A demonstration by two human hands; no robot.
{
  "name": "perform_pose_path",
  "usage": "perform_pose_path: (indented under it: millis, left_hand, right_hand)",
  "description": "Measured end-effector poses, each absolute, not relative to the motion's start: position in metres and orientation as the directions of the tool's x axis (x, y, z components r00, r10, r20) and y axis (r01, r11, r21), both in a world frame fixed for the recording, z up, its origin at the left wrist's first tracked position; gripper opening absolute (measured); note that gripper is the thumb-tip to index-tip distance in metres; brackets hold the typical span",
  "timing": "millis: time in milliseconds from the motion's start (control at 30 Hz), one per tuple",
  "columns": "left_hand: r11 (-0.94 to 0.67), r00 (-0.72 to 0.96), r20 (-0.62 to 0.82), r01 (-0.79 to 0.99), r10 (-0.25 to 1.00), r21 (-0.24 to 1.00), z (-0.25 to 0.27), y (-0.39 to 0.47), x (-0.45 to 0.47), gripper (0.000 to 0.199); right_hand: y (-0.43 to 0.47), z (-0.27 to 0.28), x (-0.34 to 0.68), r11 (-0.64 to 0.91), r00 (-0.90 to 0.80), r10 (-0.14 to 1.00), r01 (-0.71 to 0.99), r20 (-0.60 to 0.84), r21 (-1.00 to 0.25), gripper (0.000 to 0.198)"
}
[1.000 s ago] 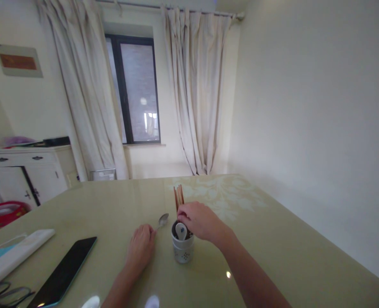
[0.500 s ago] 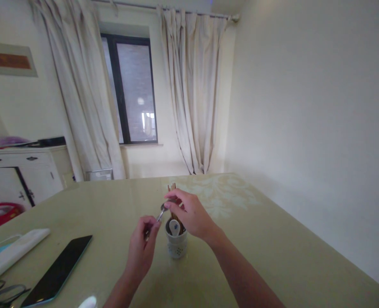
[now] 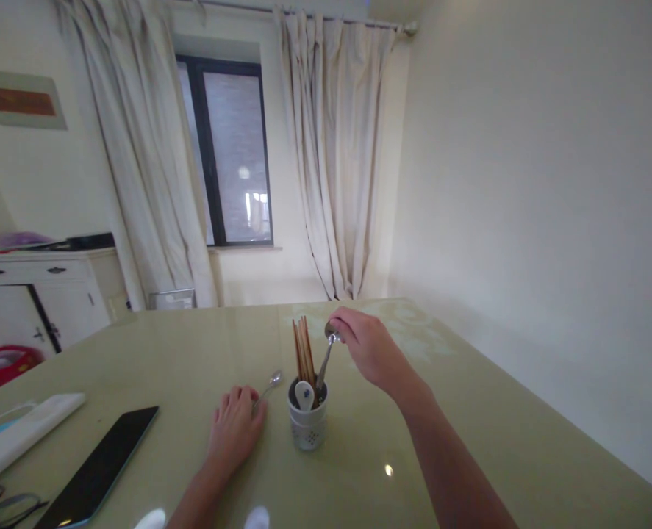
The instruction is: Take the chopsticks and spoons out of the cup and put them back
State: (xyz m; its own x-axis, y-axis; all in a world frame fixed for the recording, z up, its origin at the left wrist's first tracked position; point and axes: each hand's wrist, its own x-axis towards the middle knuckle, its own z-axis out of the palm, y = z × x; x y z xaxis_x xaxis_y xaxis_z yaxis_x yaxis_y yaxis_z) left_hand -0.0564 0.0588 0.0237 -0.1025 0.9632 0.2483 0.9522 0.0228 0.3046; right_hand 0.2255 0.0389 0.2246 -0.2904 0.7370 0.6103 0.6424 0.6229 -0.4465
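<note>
My left hand (image 3: 236, 426) rests on the tabletop left of the cutlery holder, its fingers curled. Between thumb and forefinger it pinches the handle of a small metal spoon (image 3: 275, 379), whose bowl points away to the right. My right hand (image 3: 367, 345) is closed on the bowl end of a larger metal spoon (image 3: 326, 361), raised above the holder's right side. That spoon slants, handle down, into the white perforated cutlery holder (image 3: 307, 430). Brown chopsticks (image 3: 303, 349) and a white ceramic spoon (image 3: 304, 394) with a blue mark also stand in the holder.
A black tablet-like device (image 3: 102, 463) lies on the green table (image 3: 193, 353) at left. Beside it are a long white device (image 3: 33, 433) and dark-framed glasses (image 3: 6, 507). Behind the table hang pale curtains (image 3: 337, 162), and a wall borders the right side.
My hands have separated. The left lowered to the table with the small spoon; the right moved right and now grips the larger spoon in the holder.
</note>
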Motion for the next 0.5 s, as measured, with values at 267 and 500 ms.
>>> perform_pose_path:
  millis: [267,500]
  left_hand:
    - [-0.035,-0.143,0.282,0.839,0.949,0.543,0.028,0.059,-0.055,0.031]
    - [-0.382,-0.252,0.602,0.577,0.758,0.722,0.06,0.03,-0.025,0.038]
  right_hand:
    - [0.055,0.197,0.214,0.506,-0.368,0.856,0.737,0.362,-0.447,0.009]
    - [0.036,0.211,0.195,0.637,-0.311,0.765,0.492,0.563,-0.594,0.02]
